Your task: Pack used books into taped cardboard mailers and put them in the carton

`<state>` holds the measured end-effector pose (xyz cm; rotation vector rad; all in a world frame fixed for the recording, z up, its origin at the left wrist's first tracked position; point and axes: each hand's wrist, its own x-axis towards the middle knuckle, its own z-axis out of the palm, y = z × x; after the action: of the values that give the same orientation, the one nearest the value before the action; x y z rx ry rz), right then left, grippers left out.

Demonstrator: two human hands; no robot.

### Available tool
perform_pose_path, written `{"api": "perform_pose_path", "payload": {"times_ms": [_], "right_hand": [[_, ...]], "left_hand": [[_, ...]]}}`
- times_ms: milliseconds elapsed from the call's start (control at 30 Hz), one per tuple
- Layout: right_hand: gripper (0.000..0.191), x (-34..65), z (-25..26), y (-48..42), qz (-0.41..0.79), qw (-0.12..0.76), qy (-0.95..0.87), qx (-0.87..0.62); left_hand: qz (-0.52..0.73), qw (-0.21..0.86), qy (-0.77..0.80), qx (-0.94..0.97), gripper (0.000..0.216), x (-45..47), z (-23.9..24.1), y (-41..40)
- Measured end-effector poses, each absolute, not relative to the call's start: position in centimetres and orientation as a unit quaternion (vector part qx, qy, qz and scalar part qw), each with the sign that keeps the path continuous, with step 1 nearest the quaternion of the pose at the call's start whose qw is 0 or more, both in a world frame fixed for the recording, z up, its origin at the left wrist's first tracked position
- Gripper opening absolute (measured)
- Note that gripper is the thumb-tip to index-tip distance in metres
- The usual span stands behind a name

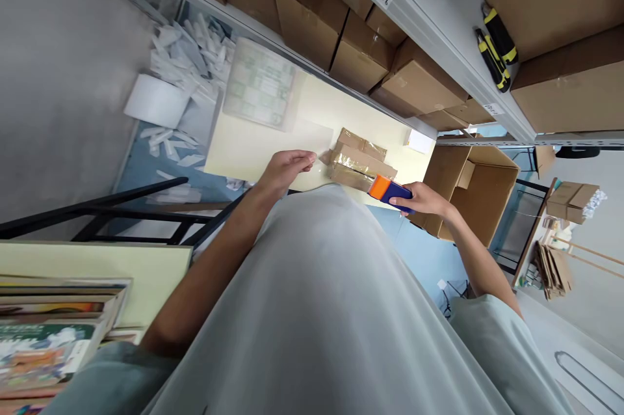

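A small cardboard box [358,158] with shiny clear tape across it lies on the pale yellow tabletop [312,99] in front of me. My left hand [288,169] is closed, thumb and fingertips pinched together, just left of the box's end. Whatever is between those fingertips, if anything, is too small to make out. My right hand [423,198] grips an orange and dark-blue handheld tool [385,189]. The tool's orange end is at the right near corner of the box; whether it touches the cardboard I cannot tell.
A translucent plastic sheet or bag [260,82] lies left on the table. An open carton [480,190] stands right. Shelves hold cardboard boxes [361,54] and two yellow-black cutters [496,51]. White scraps [190,57] pile up at left, near a black metal frame [131,210].
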<state>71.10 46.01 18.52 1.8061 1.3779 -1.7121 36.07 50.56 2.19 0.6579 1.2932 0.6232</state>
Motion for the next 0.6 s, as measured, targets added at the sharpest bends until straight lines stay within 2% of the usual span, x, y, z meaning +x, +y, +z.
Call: {"api": "perform_pose_path", "payload": {"times_ms": [167,333,500,600], "right_hand": [[0.069,71.9,16.1,46.5,-0.592,0.154,0.464,0.641],[0.075,72.9,13.5,47.2,-0.601,0.145,0.462,0.635],[0.073,73.4,12.6,48.1,-0.601,0.136,0.458,0.641],[0.072,73.6,12.3,48.6,-0.607,0.138,0.449,0.641]], "left_hand": [[0.275,0.719,0.571,0.285,0.057,37.0,-0.2,51.0],[0.256,0.727,0.579,0.265,0.054,38.4,-2.7,51.6],[0.244,0.732,0.591,0.234,0.050,40.6,-4.8,52.2],[0.226,0.735,0.595,0.232,0.054,42.2,-5.3,52.1]]}}
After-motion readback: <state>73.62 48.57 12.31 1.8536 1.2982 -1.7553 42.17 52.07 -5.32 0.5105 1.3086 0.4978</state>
